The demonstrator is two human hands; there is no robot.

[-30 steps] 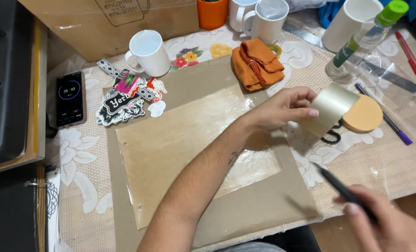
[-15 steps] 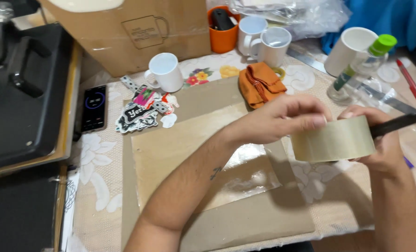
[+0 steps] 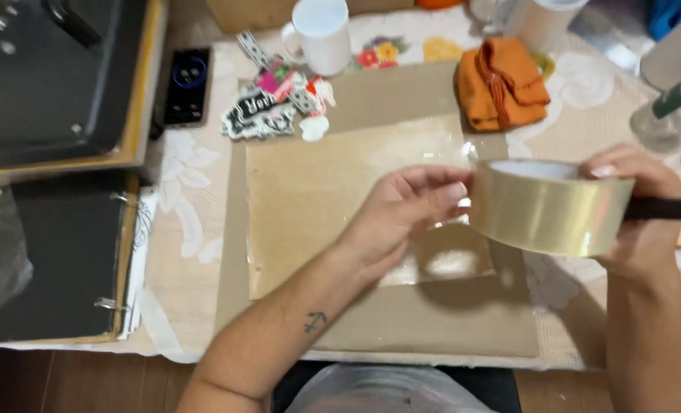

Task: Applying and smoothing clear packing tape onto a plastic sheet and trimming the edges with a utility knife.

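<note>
Roll of clear tape [image 3: 548, 206] was held above the table at right of centre, over the right part of a brown cardboard sheet [image 3: 371, 321]. The right hand [image 3: 637, 210] clasped the roll from its right side, fingers curled over the far rim, and the same hand also carried a dark pen-like tool [image 3: 671, 209] pointing right. The left hand [image 3: 405, 213] reached in from the near left, forearm raised, fingertips pinched narrowly at the roll's left edge; whether they held a tape end could not be told. A lighter sheet with a glossy film [image 3: 348, 199] lay on the cardboard beneath both hands.

Farther off, an orange folded cloth [image 3: 501, 84] lay at far right, with printed stickers [image 3: 268, 107] at far left of the cardboard. A white mug [image 3: 321, 34] stood beyond the stickers; its contents were not visible. A dark phone [image 3: 188, 86] lay left of it, beside a black machine [image 3: 50, 76].
</note>
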